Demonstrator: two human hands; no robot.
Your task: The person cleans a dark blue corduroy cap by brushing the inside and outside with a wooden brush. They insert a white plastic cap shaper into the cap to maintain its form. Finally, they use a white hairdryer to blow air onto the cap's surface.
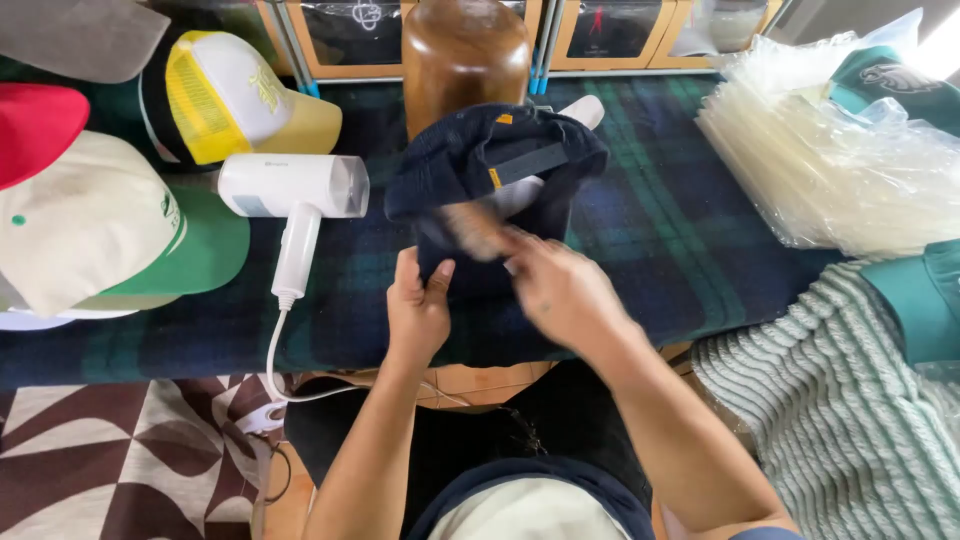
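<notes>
The dark navy fabric cap [495, 170] lies upturned on our green-and-blue plaid cloth table [660, 230], before a brown wooden block [465, 55]. Our left hand [418, 305] pinches its brim; our right hand [555, 285], blurred, brushes it, grip unclear. We judge brushing underway, needing steady strokes.

White handheld dryer [292, 200] lying on dark green-blue plaid cloth [660, 220]; yellow-and-white mesh cap [235, 95] behind it; cream cap with green brim [110, 235] at left; brown wooden dome block [465, 50] at back; stack of clear plastic bags [830, 170] at right; ribbed grey-green fabric [830, 400] lower right
</notes>
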